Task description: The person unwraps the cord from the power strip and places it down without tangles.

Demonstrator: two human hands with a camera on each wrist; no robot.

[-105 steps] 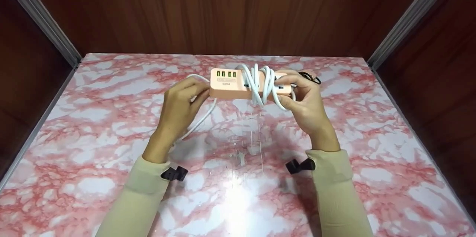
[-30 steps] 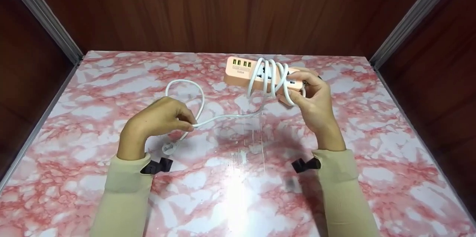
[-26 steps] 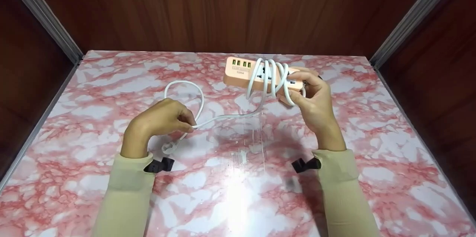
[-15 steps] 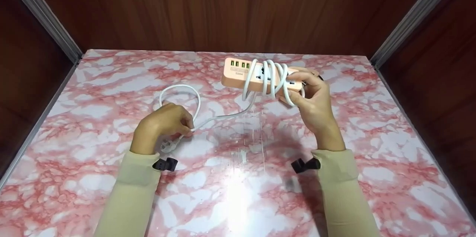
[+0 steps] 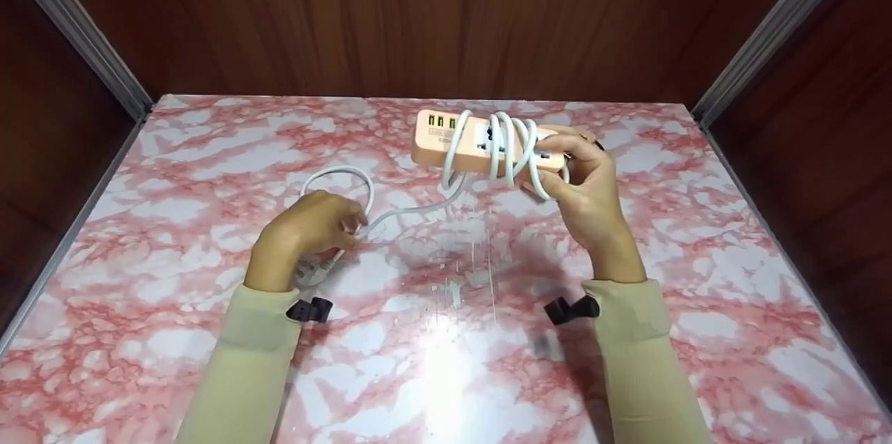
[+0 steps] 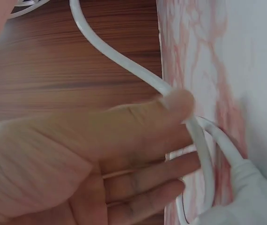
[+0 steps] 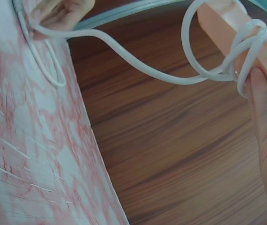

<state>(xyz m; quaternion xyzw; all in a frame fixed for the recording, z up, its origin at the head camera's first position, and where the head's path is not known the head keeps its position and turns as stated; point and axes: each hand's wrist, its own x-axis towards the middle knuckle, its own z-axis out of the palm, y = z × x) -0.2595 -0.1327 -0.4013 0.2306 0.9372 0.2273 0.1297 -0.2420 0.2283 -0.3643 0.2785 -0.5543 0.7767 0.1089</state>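
A peach power strip point(image 5: 433, 149) with USB ports and white sockets is held up at its right end by my right hand point(image 5: 587, 196), thumb below and fingers above. Several turns of its white cord point(image 5: 417, 210) circle the strip, the leftmost turn hanging slack beside the USB ports. My left hand point(image 5: 310, 229) is lower and to the left, the free cord running between its thumb and fingers. In the left wrist view the thumb crosses over the cord point(image 6: 119, 58). The white plug point(image 5: 313, 272) hangs below the left hand, partly hidden by it.
A red-and-white marbled table point(image 5: 446, 360) lies beneath both hands. Brown wood-grain panels point(image 5: 418, 19) stand behind it and at both sides, with grey metal posts point(image 5: 773, 33) at the corners. Black camera mounts point(image 5: 310, 309) sit at the cuffs.
The left hand first left the strip's left end for the cord, then moved slightly right. Its fingers have parted a little. The leftmost turn has slid left along the strip; the right hand keeps its hold.
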